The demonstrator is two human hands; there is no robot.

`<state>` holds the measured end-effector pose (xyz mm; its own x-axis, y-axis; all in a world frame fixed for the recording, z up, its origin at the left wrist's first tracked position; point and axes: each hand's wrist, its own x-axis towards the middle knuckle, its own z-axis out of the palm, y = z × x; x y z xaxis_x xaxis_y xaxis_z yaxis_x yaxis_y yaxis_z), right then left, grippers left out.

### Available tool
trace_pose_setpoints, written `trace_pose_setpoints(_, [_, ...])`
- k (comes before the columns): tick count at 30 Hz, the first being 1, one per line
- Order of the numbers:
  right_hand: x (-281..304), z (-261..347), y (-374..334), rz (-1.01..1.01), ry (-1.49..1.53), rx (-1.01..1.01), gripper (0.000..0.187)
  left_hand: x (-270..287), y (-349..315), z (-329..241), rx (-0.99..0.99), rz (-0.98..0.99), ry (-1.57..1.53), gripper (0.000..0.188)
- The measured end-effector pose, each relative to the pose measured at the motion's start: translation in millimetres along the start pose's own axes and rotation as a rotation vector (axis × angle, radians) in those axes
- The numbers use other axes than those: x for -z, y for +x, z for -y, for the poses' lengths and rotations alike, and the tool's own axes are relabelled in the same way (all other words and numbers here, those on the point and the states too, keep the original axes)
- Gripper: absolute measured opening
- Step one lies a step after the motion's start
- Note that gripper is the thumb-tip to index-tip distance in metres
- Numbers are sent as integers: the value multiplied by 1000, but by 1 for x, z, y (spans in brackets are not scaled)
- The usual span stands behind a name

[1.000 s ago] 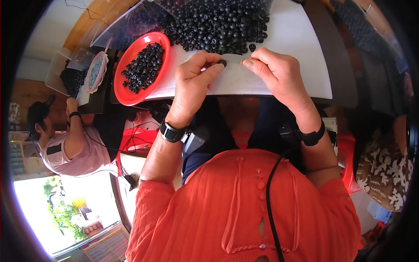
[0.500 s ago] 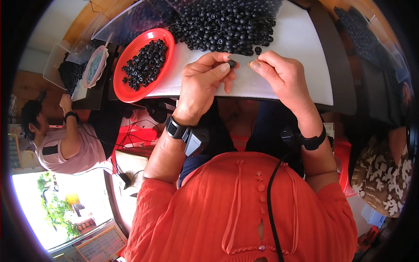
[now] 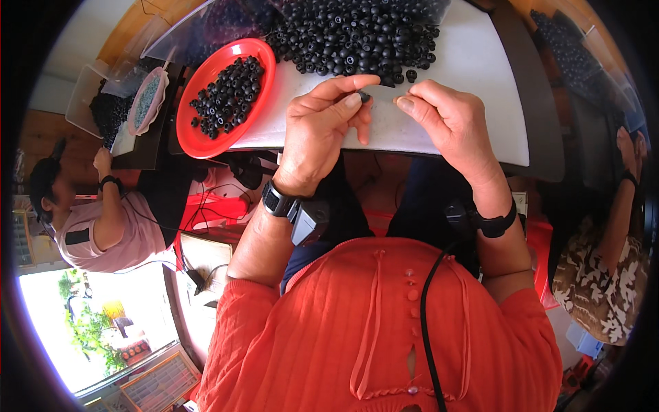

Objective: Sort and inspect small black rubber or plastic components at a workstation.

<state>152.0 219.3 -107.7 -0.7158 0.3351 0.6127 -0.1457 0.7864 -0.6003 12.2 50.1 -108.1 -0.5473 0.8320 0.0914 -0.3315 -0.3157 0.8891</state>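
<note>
My left hand [image 3: 321,130] pinches a small black ring-shaped piece [image 3: 364,97] between thumb and fingertips, just above the white table top [image 3: 473,75]. My right hand [image 3: 446,120] is level with it, its thumb and forefinger pinched together close to that piece; I cannot make out whether anything is between them. A big heap of the same small black pieces [image 3: 357,34] lies on the table just beyond both hands. A red round plate [image 3: 195,134] with several black pieces in it sits to the left of my left hand.
A clear plastic sheet or bag [image 3: 185,34] lies behind the plate. Another person in a pink top [image 3: 113,226] sits at the left by a dark table with containers. A second person in a patterned garment [image 3: 604,275] is at the right edge.
Both hands have come nearer to me and lifted slightly off the table, the fingertips staying together around the black piece. The plate and the heap have not moved.
</note>
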Motion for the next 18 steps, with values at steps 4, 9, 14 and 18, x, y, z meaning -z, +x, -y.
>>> trace_pose_setpoints(4, [1, 0, -1, 30, -6, 15, 25, -7, -1, 0, 24, -27, -41, 26])
trace_pose_setpoints(9, [-2, -1, -4, 15, 13, 145, 21, -9, -2, -2, 13, -52, -38, 25])
trace_pose_setpoints(14, [8, 4, -4, -21, 252, -175, 15, -3, -10, -12, -35, -98, -29, 24])
trace_pose_setpoints(18, [11, 7, -6, -55, 172, -71, 15, 24, -21, -40, -391, -308, 622, 27])
